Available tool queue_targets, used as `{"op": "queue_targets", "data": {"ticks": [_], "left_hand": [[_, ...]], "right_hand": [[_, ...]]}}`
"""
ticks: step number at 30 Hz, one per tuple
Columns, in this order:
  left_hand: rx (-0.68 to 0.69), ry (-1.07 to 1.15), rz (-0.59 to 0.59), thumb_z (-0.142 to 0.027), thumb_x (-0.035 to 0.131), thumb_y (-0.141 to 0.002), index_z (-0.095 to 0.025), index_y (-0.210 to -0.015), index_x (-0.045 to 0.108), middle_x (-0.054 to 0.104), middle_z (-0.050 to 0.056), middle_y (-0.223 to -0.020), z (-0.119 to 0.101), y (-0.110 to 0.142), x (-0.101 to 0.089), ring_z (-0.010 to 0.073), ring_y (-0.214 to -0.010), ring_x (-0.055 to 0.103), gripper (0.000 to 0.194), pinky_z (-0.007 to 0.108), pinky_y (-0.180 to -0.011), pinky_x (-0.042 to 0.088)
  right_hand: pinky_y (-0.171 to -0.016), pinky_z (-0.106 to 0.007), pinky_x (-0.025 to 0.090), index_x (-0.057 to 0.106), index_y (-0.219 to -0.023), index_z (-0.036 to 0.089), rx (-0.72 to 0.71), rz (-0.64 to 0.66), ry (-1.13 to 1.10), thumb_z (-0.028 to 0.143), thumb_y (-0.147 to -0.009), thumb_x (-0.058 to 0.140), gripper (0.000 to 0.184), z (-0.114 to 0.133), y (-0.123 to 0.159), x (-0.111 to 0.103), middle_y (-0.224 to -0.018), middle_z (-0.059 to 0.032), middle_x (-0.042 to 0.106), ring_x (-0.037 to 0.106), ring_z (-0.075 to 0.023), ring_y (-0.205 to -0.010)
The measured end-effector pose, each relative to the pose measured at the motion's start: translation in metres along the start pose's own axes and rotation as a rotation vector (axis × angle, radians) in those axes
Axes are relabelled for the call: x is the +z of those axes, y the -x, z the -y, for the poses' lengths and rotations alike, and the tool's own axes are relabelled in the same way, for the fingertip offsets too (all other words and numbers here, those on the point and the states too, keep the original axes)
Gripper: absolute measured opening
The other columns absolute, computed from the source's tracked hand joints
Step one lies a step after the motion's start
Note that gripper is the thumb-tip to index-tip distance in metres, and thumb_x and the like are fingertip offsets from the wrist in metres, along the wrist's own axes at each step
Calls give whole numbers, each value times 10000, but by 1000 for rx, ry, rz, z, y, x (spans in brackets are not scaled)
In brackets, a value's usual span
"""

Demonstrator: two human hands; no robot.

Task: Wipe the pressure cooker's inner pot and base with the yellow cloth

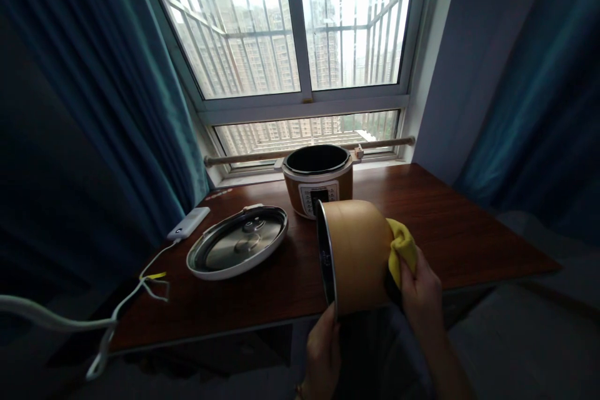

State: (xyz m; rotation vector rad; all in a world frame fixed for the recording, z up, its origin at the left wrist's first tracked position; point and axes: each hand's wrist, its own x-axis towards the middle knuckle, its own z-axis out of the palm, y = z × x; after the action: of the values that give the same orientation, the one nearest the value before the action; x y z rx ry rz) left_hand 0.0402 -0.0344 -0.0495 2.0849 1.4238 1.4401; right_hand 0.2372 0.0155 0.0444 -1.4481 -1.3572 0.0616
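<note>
A gold-coloured inner pot [359, 256] is tipped on its side above the table's front edge, its dark mouth facing left. My left hand [322, 344] is closed on its rim at the lower left. In my right hand [422, 290] a yellow cloth [402, 250] is bunched, pressed against the pot's base. Behind the pot stands the rice cooker body [293, 190], uncovered, with a dark interior and a control panel in front. To its left the cooker's round lid [237, 242] lies with its metal inner side up.
The brown wooden table [445, 225] stands against a barred window [248, 31]. On its left end lie a white power strip [189, 223] and a white cable [124, 312], which hangs over the edge. Blue curtains [117, 75] flank the window.
</note>
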Motion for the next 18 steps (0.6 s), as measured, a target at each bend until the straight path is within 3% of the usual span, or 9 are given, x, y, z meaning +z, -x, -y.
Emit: {"op": "queue_targets", "data": {"ticks": [4, 8, 13, 16, 18], "left_hand": [[80, -49, -14, -180, 374, -889, -184, -1227, 522, 654, 78, -1099, 2, 4, 0, 179, -975, 633, 370, 265, -843, 524], [140, -37, 8, -129, 390, -873, -205, -1282, 461, 623, 69, -1160, 6, 5, 0, 178, -1020, 612, 422, 277, -866, 516], [129, 29, 30, -180, 368, -893, -196, -1303, 443, 607, 92, -1180, 7, 5, 1, 206, -1026, 609, 417, 318, -868, 521], [107, 19, 28, -195, 361, -898, -192, -1292, 461, 622, 99, -1154, 8, 6, 2, 209, -996, 624, 407, 314, -860, 525], [124, -9, 16, -174, 371, -891, -201, -1285, 469, 630, 93, -1140, 10, 7, 3, 206, -986, 629, 407, 307, -855, 528]], "right_hand": [[-886, -407, 452, 444, -1268, 160, -53, -17, 19, 269, -868, 378, 420, 5, 6, 0, -1207, -131, 561, 533, -256, -1114], [-984, -470, 371, 328, -1353, 161, -218, -12, 38, 216, -877, 339, 480, 33, 8, 7, -1340, -126, 445, 392, -259, -1254], [-1049, -443, 308, 319, -1345, 152, -564, 239, -37, 159, -857, 353, 489, 72, 9, 14, -1334, -85, 465, 296, -228, -1314], [-1051, -439, 310, 353, -1325, 157, -581, 273, -48, 182, -859, 347, 466, 69, 2, 14, -1325, -76, 476, 324, -225, -1300], [-1050, -457, 308, 360, -1325, 166, -503, 202, -23, 203, -868, 335, 460, 54, -5, 13, -1320, -80, 478, 343, -231, -1288]]}}
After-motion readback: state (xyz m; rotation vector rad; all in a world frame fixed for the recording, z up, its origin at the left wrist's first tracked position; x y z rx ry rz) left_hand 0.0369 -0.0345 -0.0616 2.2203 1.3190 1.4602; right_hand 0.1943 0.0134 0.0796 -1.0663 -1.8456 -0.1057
